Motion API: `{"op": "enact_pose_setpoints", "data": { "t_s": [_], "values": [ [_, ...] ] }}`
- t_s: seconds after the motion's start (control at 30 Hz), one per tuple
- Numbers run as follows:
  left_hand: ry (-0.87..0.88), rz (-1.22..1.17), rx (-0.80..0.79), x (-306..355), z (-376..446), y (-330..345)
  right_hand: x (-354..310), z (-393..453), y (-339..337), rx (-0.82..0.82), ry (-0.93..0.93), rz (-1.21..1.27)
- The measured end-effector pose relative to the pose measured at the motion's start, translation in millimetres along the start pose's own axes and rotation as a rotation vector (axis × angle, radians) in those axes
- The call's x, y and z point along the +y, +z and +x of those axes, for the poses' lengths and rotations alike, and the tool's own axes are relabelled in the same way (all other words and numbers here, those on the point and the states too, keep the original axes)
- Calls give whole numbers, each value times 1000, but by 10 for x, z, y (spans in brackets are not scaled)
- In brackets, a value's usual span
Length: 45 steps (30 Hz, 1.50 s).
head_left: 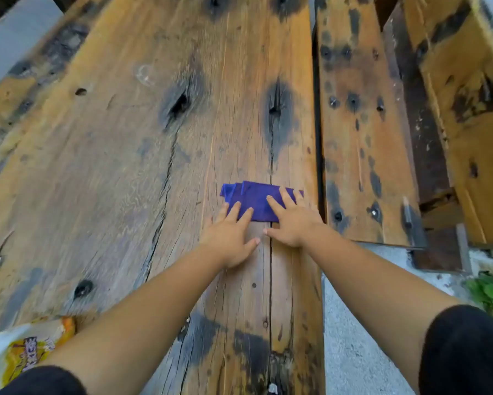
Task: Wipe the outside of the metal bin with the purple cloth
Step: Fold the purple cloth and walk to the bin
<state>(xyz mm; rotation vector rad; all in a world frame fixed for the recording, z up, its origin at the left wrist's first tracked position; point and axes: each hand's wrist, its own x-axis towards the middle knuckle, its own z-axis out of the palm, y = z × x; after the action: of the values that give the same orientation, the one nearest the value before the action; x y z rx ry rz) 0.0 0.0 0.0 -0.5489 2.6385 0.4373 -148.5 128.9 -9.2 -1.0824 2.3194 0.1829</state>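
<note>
The purple cloth (258, 201) is lying folded on the weathered wooden table (120, 166), close to its right edge. The left hand (230, 238) and the right hand (292, 220) are both pressing flat on it with straight, spread fingers, gripping nothing. A yellow snack bag (25, 352) is sitting at the table's near left corner.
</note>
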Motion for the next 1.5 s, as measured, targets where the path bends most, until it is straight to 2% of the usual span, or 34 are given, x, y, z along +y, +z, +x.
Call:
{"op": "enact_pose_setpoints", "data": {
  "t_s": [0.1,0.33,0.5,0.67,0.8,0.87,0.93,1.0,1.07,1.2,1.33,1.5],
  "values": [
    [-3,36,-31,-20,187,195,41,131,218,-36,36,7],
    [-89,-27,-29,-119,416,365,-21,103,447,113,76,17],
    [-69,-157,-35,-184,488,199,-504,-340,569,19,86,-138],
    [125,-106,-11,-114,308,274,-1012,-847,854,-62,2,-144],
    [249,-18,-51,-103,-66,575,-1142,-1176,947,-132,-59,-129],
    [243,-61,-68,-144,-156,648,-1086,-1237,862,-116,-98,-115],
    [252,-186,-37,-168,-163,623,-937,-1141,712,3,-82,-4],
    [240,-348,67,-155,-100,545,-707,-908,545,156,-19,83],
    [168,-394,154,-110,4,473,-453,-639,428,258,21,123],
    [62,-289,75,-8,191,463,-145,-244,393,61,-46,153],
    [57,-271,43,7,225,502,-88,-117,424,130,-156,148],
    [123,-244,25,2,143,393,-135,-154,433,88,-240,131]
  ]
}}
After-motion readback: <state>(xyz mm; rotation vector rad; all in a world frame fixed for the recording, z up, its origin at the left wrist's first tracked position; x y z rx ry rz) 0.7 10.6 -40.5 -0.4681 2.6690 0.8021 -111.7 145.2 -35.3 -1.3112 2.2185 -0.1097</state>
